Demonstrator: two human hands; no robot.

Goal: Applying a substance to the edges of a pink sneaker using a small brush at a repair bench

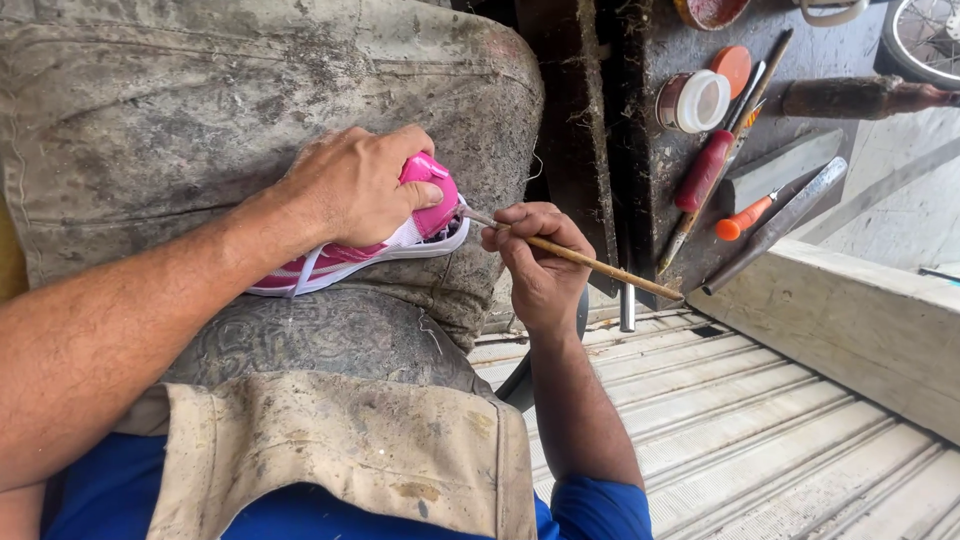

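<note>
A: Where is the shoe sitting?
B: The pink and white sneaker is lying on its side on a dirty grey apron spread over the person's lap.

A: What are the hands doing?
B: The left hand is curling down over the sneaker's upper, gripping it. The right hand is pinching a thin wooden brush between closed fingers, its tip touching the sole edge at the shoe's end.

A: And farther out?
B: On the dark table beyond are lying a small open jar, an orange lid, a red-handled tool, an orange-handled awl and a metal file
</note>
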